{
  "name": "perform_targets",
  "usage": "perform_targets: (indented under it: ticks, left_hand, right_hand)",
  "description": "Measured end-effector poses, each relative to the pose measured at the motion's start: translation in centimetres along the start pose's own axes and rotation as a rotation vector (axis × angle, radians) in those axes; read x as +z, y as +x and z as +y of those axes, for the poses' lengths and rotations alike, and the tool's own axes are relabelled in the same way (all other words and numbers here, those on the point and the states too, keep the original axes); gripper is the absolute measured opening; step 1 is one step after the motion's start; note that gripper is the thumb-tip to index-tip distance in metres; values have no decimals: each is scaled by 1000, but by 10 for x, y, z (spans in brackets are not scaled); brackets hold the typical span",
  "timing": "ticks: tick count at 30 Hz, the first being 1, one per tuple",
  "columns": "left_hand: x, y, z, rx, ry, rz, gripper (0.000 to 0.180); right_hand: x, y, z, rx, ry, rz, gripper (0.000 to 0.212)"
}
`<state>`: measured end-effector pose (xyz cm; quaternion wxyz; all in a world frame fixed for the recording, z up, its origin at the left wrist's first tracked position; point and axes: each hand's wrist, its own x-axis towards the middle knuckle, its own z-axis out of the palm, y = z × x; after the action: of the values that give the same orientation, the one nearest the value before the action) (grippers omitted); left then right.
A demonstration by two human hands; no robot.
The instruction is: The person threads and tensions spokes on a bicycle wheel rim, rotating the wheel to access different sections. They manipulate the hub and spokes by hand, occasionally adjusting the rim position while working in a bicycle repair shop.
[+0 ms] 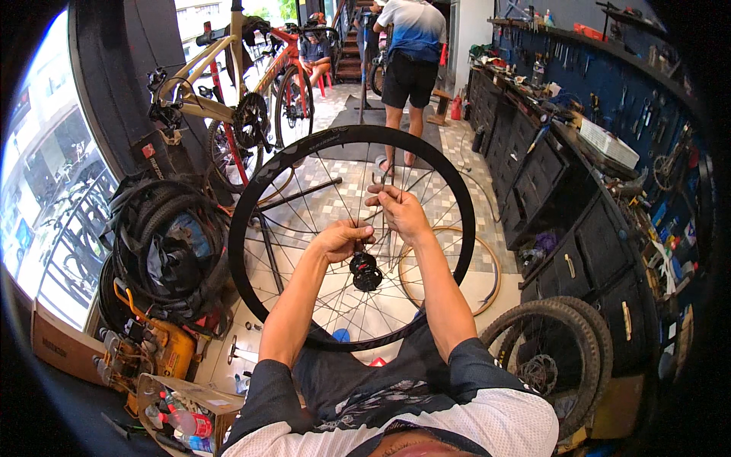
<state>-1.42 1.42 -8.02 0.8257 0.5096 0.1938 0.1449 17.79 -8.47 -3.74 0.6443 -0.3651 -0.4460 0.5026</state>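
Centre frame, left hand (343,241) and right hand (399,213) both pinch, fingers together, amid the black wheel's (367,273) spokes; what's clamped, can't tell!

Right fingers (389,201), their exact grip at the wheel (366,276) too small to tell, blue-and-white-shirted person (416,36) cut off above shoulders
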Motion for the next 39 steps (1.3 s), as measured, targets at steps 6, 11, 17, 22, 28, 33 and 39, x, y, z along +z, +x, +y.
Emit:
perform_targets:
  ticks: [6,11,17,22,28,33,39]
  left_hand:
    - [3,-3,-1,29,-16,-8,23]
    - [8,-8,2,42,4,0,31]
    - [6,-6,0,59,-9,-22,33]
    - [3,-2,-4,71,-24,-7,27]
    - [3,-5,-1,12,-11,-14,24]
    - [11,-7,-3,69,-34,17,23]
    - [4,-9,-2,90,36,0,30]
  right_hand:
    - [-3,5,-1,-18,-157,73,23]
    - [-5,10,5,-85,-166,123,25]
    - [-1,11,8,-122,-176,156,24]
    - [4,12,15,-158,-229,197,20]
    - [0,13,7,-133,-107,148,28]
    - [-6,13,7,-154,-94,125,22]
    - [5,6,-2,-99,-154,142,21]
